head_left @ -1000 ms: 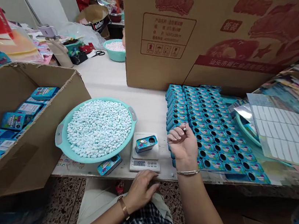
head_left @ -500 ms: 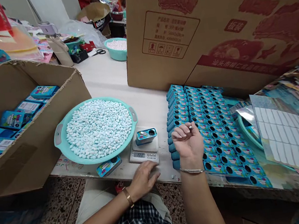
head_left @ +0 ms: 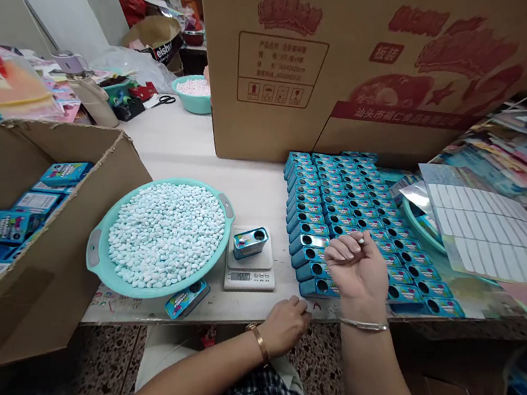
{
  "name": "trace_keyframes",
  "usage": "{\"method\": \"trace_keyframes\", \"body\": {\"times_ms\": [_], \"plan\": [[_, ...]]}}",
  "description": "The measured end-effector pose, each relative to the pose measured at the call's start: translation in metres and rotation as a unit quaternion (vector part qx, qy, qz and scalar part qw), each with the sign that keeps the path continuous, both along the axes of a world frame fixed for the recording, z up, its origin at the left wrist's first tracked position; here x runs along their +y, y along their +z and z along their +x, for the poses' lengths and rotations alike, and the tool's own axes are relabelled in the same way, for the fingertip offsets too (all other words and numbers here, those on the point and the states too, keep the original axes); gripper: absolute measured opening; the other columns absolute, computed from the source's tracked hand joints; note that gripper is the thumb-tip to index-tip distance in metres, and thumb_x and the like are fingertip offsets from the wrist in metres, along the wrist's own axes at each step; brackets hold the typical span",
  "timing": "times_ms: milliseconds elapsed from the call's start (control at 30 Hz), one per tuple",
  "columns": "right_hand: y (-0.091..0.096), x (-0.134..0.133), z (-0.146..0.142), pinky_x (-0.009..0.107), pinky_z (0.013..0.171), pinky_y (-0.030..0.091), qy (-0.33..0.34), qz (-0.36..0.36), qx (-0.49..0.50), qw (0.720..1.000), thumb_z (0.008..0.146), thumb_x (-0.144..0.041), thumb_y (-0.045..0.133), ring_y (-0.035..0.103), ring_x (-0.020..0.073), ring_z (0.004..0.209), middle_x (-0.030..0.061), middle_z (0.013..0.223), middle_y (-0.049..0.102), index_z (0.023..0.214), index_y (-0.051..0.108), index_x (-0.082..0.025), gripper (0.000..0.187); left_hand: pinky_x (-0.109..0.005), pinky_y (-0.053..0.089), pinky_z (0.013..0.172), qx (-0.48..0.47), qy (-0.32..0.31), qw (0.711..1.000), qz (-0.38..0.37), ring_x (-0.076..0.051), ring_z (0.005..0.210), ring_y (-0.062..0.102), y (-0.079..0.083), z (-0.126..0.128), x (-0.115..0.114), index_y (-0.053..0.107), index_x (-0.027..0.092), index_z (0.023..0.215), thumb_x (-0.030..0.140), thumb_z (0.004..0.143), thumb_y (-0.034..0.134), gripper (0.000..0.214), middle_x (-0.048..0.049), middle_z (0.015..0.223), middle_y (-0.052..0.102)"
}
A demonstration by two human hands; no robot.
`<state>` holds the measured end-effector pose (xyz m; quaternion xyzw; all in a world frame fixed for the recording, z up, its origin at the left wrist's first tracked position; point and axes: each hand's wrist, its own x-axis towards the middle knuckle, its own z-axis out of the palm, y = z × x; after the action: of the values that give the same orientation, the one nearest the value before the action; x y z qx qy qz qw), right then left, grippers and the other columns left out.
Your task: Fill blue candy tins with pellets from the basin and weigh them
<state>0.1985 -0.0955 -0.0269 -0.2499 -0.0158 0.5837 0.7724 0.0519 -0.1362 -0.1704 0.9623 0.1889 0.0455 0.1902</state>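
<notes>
My right hand (head_left: 360,272) is turned palm up over the rows of blue tins, fingers curled, with a small pale candy (head_left: 360,241) pinched at the fingertips. At the table's front edge my left hand (head_left: 286,326) has its fingers bent and drawn together; whatever they hold, if anything, is hidden. Just beyond it a small white digital scale (head_left: 249,280) carries one blue tin (head_left: 250,244) with a round dark opening on top. To the left, a turquoise basin (head_left: 99,263) is full of pale blue and white candies (head_left: 165,234). Another blue tin (head_left: 187,300) lies partly under the basin's rim.
Several rows of blue tins (head_left: 308,217) stand on the right. A large printed carton (head_left: 282,123) rises behind them. At left is an open cardboard box (head_left: 58,272) of tins. Label sheets (head_left: 504,235) lie over a turquoise bowl (head_left: 418,221) at right.
My left hand has moved right along the table edge, away from the front of the scale. The right hand has shifted right and slightly nearer, still pinching the candy. The view has turned slightly.
</notes>
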Motion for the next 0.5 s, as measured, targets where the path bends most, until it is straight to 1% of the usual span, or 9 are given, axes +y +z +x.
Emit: {"method": "trace_keyframes", "body": {"times_ms": [100,167,233,267,333,400,433,467,500], "plan": [[-0.008,0.002,-0.006,0.019,0.044,0.034,0.023,-0.016,0.013,1.0,0.091,-0.027,0.051,0.038,0.0065,0.044,-0.0086,0.053,0.037,0.071,0.046,-0.02,0.023,-0.033,0.043,0.066,0.001,-0.003,1.0,-0.001,-0.021,0.085,0.05,-0.006,-0.004,0.001,0.058,0.016,0.089,0.022,0.093,0.048,0.012,-0.0068,0.092,0.058],[-0.012,0.005,-0.01,0.019,0.043,0.034,0.038,-0.024,0.019,0.999,0.089,-0.027,0.054,0.037,0.0064,0.044,-0.0089,0.053,0.037,0.07,0.045,-0.02,0.022,-0.032,0.044,0.067,0.003,0.004,1.0,0.0,-0.021,0.085,0.051,-0.007,-0.011,0.001,0.058,0.017,0.09,0.021,0.091,0.05,0.009,-0.0064,0.092,0.059],[-0.015,0.007,-0.015,0.019,0.043,0.035,0.048,-0.03,0.025,0.998,0.088,-0.026,0.056,0.037,0.0064,0.044,-0.009,0.054,0.037,0.071,0.046,-0.02,0.02,-0.031,0.045,0.067,-0.021,0.038,0.999,-0.015,-0.02,0.086,0.053,-0.001,-0.021,0.001,0.058,0.018,0.095,0.018,0.089,0.052,0.008,-0.0059,0.095,0.06],[-0.016,0.007,-0.017,0.019,0.043,0.036,0.05,-0.035,0.029,0.998,0.088,-0.026,0.056,0.037,0.0065,0.044,-0.0089,0.054,0.038,0.072,0.047,-0.02,0.019,-0.03,0.045,0.068,-0.054,0.067,0.996,-0.03,-0.02,0.086,0.054,0.005,-0.027,0.001,0.058,0.019,0.098,0.016,0.089,0.051,0.012,-0.0057,0.096,0.06],[-0.021,0.006,-0.026,0.019,0.044,0.038,0.051,-0.053,0.031,0.997,0.088,-0.027,0.055,0.04,0.0069,0.045,-0.0081,0.055,0.041,0.072,0.048,-0.02,0.019,-0.029,0.046,0.071,-0.159,0.142,0.975,-0.063,-0.018,0.087,0.055,0.025,-0.039,0.004,0.058,0.02,0.107,0.013,0.089,0.048,0.021,-0.0058,0.097,0.062],[-0.03,0.004,-0.04,0.02,0.047,0.043,0.054,-0.075,0.032,0.995,0.087,-0.028,0.057,0.045,0.0074,0.049,-0.0069,0.058,0.045,0.072,0.049,-0.02,0.019,-0.029,0.046,0.075,-0.273,0.207,0.937,-0.071,-0.018,0.087,0.056,0.053,-0.047,0.011,0.056,0.021,0.115,0.012,0.092,0.046,0.027,-0.0058,0.095,0.064],[-0.036,0.003,-0.048,0.02,0.049,0.046,0.059,-0.086,0.035,0.994,0.086,-0.028,0.058,0.048,0.0075,0.051,-0.0062,0.059,0.048,0.071,0.05,-0.02,0.019,-0.03,0.046,0.076,-0.316,0.227,0.919,-0.059,-0.017,0.087,0.057,0.068,-0.048,0.015,0.055,0.022,0.119,0.013,0.092,0.046,0.029,-0.0053,0.095,0.065],[-0.042,0.002,-0.058,0.02,0.052,0.049,0.071,-0.093,0.038,0.992,0.085,-0.027,0.061,0.051,0.0075,0.053,-0.0057,0.061,0.051,0.071,0.051,-0.02,0.018,-0.032,0.046,0.079,-0.341,0.237,0.909,-0.041,-0.018,0.088,0.057,0.083,-0.048,0.02,0.054,0.024,0.121,0.013,0.093,0.047,0.032,-0.005,0.097,0.066],[-0.047,0.001,-0.067,0.02,0.055,0.051,0.085,-0.092,0.032,0.992,0.083,-0.025,0.062,0.053,0.0076,0.055,-0.0052,0.063,0.054,0.071,0.052,-0.02,0.017,-0.034,0.045,0.082,-0.352,0.239,0.905,-0.021,-0.018,0.09,0.058,0.097,-0.047,0.026,0.054,0.025,0.123,0.013,0.093,0.048,0.033,-0.0045,0.1,0.068]]}}
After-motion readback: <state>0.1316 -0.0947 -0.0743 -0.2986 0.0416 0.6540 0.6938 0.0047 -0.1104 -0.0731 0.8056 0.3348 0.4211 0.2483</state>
